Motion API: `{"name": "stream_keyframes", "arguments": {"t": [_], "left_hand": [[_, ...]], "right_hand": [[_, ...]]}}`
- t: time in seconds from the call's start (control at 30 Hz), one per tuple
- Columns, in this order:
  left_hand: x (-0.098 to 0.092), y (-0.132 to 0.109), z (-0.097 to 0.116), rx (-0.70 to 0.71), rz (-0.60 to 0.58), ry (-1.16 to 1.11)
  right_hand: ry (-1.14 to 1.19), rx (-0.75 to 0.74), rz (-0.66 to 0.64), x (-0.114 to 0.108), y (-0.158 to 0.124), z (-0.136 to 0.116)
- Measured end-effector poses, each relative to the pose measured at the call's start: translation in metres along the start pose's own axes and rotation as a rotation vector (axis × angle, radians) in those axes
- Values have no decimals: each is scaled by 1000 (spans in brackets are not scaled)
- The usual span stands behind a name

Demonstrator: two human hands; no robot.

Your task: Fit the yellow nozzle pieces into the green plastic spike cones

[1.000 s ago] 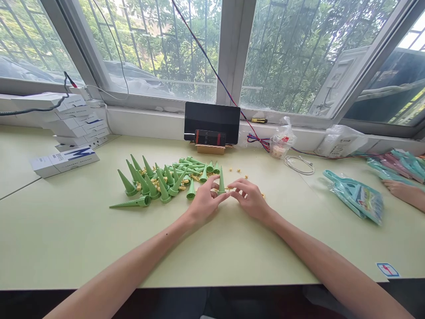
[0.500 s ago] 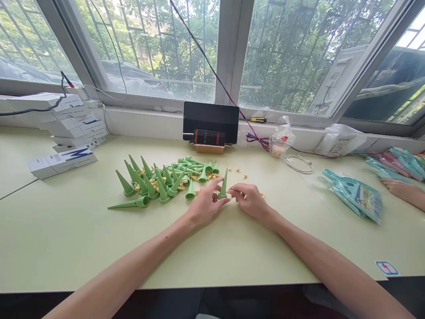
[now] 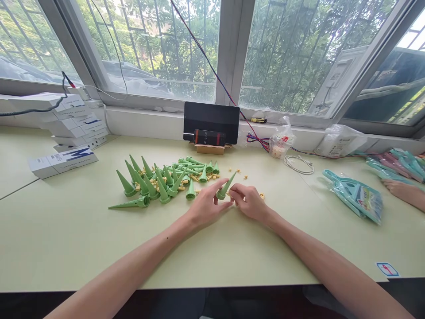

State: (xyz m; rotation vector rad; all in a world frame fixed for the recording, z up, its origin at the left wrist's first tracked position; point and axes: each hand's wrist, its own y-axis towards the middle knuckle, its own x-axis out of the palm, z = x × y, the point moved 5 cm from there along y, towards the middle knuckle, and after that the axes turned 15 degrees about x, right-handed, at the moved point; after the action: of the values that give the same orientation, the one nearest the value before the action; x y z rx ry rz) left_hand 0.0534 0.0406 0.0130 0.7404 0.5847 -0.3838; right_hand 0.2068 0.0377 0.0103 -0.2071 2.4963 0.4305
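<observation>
Both grips, left hand [image 3: 206, 206] and right hand [image 3: 251, 202], pinch a tilted green cone [image 3: 226, 187].

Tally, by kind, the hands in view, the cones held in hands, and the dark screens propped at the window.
Own hands: 2, left hand and right hand
A co-worker's hand: 1
Held green cone: 1
Screens: 2, tablet and phone
Total: 6

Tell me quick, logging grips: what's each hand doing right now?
Left hand: closed on the green cone.
Right hand: fingers pinched at the cone's base, contents cannot be told.
</observation>
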Motion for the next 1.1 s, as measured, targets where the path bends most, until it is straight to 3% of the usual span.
{"name": "stream_keyframes", "arguments": {"t": [0.4,1.1], "left_hand": [[0,3,11,49,-12,52],[-2,3,14,59,34,92]], "right_hand": [[32,-65,-87,4,-3,-7],[-1,-78,-87,4,-4,-12]]}}
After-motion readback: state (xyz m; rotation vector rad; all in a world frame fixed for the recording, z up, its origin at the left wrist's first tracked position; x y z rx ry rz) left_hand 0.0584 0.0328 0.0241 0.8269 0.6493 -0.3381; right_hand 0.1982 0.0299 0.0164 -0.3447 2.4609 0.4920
